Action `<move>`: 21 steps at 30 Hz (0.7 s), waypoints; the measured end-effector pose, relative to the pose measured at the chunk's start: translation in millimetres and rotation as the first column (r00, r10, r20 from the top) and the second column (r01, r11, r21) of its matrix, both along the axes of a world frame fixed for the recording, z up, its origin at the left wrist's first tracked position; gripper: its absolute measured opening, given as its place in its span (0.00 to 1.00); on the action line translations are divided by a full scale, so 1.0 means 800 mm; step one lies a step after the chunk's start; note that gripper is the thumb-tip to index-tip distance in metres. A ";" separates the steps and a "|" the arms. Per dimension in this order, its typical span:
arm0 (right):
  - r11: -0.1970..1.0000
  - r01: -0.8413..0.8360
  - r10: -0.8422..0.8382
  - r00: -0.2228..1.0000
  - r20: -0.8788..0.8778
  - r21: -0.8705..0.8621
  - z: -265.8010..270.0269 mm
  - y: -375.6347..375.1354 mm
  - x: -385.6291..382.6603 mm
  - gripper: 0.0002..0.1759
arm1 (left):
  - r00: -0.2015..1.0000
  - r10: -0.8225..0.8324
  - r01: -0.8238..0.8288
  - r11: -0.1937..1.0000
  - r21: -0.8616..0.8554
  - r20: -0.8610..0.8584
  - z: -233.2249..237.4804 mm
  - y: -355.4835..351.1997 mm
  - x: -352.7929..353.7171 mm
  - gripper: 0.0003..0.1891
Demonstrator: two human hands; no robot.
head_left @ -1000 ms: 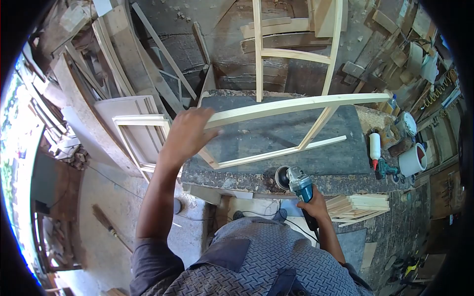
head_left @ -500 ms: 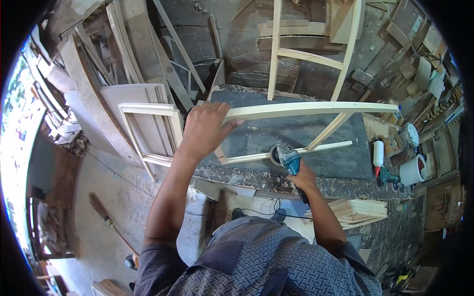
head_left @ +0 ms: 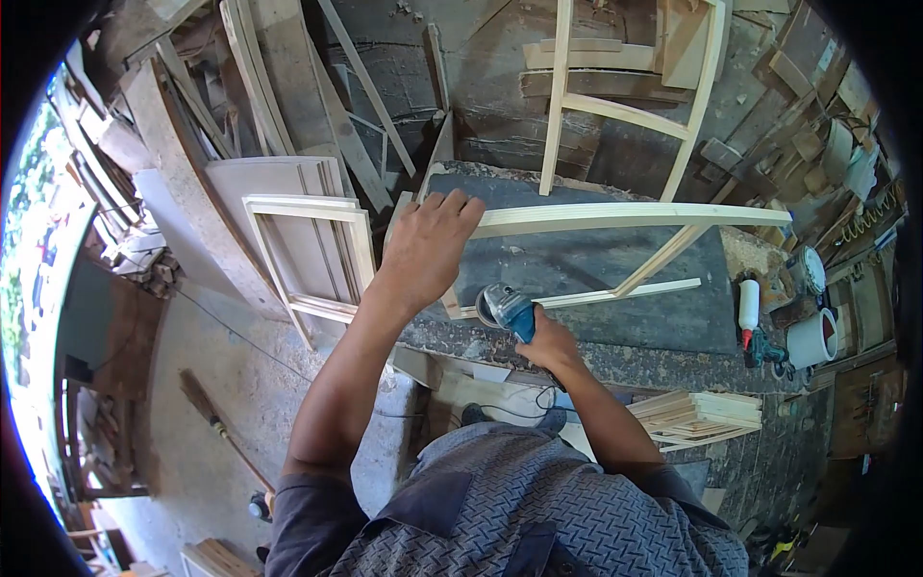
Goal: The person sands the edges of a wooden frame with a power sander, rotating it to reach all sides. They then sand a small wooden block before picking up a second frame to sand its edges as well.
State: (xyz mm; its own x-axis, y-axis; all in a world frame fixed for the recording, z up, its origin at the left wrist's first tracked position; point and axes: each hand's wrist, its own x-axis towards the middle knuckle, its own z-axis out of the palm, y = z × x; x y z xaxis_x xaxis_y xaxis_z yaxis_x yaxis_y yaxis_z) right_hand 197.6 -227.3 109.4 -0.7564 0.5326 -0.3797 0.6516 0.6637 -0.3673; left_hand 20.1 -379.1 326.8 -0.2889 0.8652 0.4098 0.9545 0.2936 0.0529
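My left hand (head_left: 428, 240) is wrapped over the left end of a pale wooden frame (head_left: 625, 217), which stands tilted up on a dark board on the workbench. In my right hand (head_left: 550, 342) is a blue angle grinder (head_left: 511, 312), its fingers closed round the body. The grinder's disc sits at the frame's lower rail, near the left corner. A slanted side piece joins the upper rail to the lower one at the right. From the grinder a dark cord runs down past the bench edge.
Another wooden frame (head_left: 625, 113) stands behind the bench. At the left, a rectangular frame (head_left: 306, 205) leans against panels. A white bottle (head_left: 749, 306), a green power drill (head_left: 765, 348) and a white bucket (head_left: 810, 338) are at the bench's right end. Stacked wooden frames (head_left: 707, 415) lie below.
My right hand has moved the angle grinder left along the lower rail, toward the left corner. My left hand keeps its hold on the frame; the whole view has shifted slightly.
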 end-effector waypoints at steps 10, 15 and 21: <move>0.999 -0.044 0.044 0.999 0.025 0.010 0.019 -0.022 -0.019 0.56 | 0.998 0.042 -0.039 0.997 -0.071 0.044 0.005 -0.001 0.003 0.41; 0.997 -0.067 0.068 0.997 0.025 -0.028 0.025 -0.022 -0.022 0.57 | 0.999 0.049 -0.049 0.998 -0.042 0.018 0.002 -0.001 0.003 0.43; 0.999 -0.035 0.036 0.999 0.037 -0.031 0.020 -0.012 -0.010 0.55 | 0.999 0.026 -0.025 0.999 -0.022 0.023 0.004 0.000 0.003 0.43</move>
